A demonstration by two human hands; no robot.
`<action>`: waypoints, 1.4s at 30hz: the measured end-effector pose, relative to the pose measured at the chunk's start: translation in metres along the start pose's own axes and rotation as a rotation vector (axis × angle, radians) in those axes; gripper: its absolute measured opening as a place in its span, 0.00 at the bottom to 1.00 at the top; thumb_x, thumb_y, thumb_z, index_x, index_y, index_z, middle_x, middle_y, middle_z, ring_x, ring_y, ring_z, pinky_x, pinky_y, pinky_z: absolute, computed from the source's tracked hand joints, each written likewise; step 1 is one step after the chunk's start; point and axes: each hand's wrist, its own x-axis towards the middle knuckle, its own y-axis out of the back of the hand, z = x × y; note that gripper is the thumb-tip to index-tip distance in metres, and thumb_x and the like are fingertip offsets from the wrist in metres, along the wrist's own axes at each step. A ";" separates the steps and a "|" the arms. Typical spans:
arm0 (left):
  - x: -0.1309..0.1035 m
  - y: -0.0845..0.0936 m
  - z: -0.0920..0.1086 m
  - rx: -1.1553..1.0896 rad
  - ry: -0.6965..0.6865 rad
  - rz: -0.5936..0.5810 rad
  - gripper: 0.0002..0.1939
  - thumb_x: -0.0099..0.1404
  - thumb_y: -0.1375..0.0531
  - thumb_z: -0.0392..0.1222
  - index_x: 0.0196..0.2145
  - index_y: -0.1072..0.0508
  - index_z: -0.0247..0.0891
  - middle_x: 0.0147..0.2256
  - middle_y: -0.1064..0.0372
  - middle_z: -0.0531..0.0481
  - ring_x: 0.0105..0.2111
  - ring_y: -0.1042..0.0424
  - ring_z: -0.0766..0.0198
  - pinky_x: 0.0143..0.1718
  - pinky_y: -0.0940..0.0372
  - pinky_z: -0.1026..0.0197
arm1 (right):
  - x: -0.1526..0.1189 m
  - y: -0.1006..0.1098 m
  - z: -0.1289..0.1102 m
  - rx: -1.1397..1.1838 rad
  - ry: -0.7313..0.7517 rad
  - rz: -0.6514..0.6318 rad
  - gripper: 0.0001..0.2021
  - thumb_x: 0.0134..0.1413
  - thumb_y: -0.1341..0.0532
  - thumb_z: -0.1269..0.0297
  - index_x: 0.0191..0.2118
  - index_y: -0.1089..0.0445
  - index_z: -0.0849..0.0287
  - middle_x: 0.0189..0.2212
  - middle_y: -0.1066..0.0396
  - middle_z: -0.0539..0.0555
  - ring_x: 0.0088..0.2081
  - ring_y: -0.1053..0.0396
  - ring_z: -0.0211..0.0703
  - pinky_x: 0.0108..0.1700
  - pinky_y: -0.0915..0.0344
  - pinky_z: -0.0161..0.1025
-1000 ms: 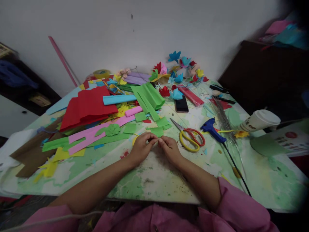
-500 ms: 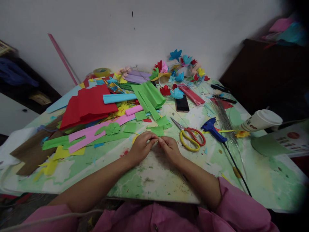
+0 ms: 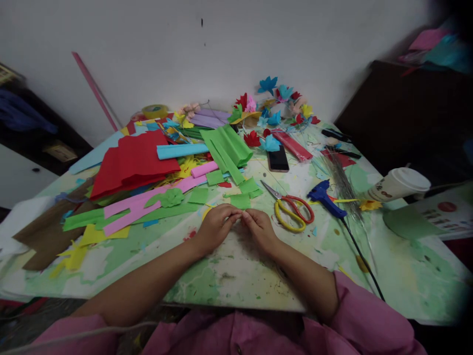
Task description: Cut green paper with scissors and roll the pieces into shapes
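Observation:
My left hand [image 3: 218, 227] and my right hand [image 3: 260, 229] meet fingertip to fingertip above the near middle of the table. Both are closed in a pinch. Whatever lies between the fingertips is hidden or too small to name. Just beyond them are cut green paper squares [image 3: 240, 200]. Scissors [image 3: 291, 211] with one red and one yellow handle lie right of my right hand, blades pointing away to the left. A green paper flower [image 3: 172, 197] rests on pink paper strips [image 3: 133, 215] to the left of my left hand.
A blue glue gun [image 3: 327, 198] with a black cord lies at right, near thin wires [image 3: 342, 172] and a lidded paper cup [image 3: 399, 185]. Red paper [image 3: 133, 162], a green crepe sheet [image 3: 227, 145], a phone [image 3: 278, 159] and paper flowers [image 3: 275, 118] fill the back.
My hands stay pinched together in nearly the same spot, with only a slight shift of the fingers. The view has moved very slightly; the things on the table lie as before.

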 end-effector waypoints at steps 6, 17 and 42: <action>0.001 0.002 0.000 0.001 -0.024 -0.024 0.08 0.64 0.46 0.39 0.33 0.28 0.38 0.31 0.27 0.47 0.34 0.30 0.62 0.38 0.35 0.59 | 0.000 -0.001 0.001 -0.029 0.006 -0.017 0.21 0.60 0.53 0.53 0.20 0.42 0.58 0.18 0.43 0.48 0.23 0.44 0.36 0.27 0.49 0.34; 0.002 0.008 0.001 0.040 -0.090 -0.067 0.07 0.63 0.47 0.37 0.32 0.29 0.36 0.29 0.28 0.46 0.31 0.31 0.62 0.35 0.36 0.60 | 0.000 -0.002 0.001 -0.012 -0.006 -0.054 0.21 0.59 0.52 0.54 0.19 0.44 0.58 0.17 0.46 0.48 0.22 0.47 0.36 0.26 0.50 0.34; 0.004 0.011 -0.006 0.147 -0.350 -0.025 0.07 0.64 0.46 0.36 0.37 0.28 0.36 0.32 0.26 0.47 0.32 0.29 0.64 0.34 0.34 0.62 | 0.001 -0.002 -0.003 0.609 -0.088 -0.255 0.23 0.52 0.45 0.47 0.16 0.47 0.58 0.15 0.45 0.47 0.21 0.46 0.35 0.26 0.50 0.35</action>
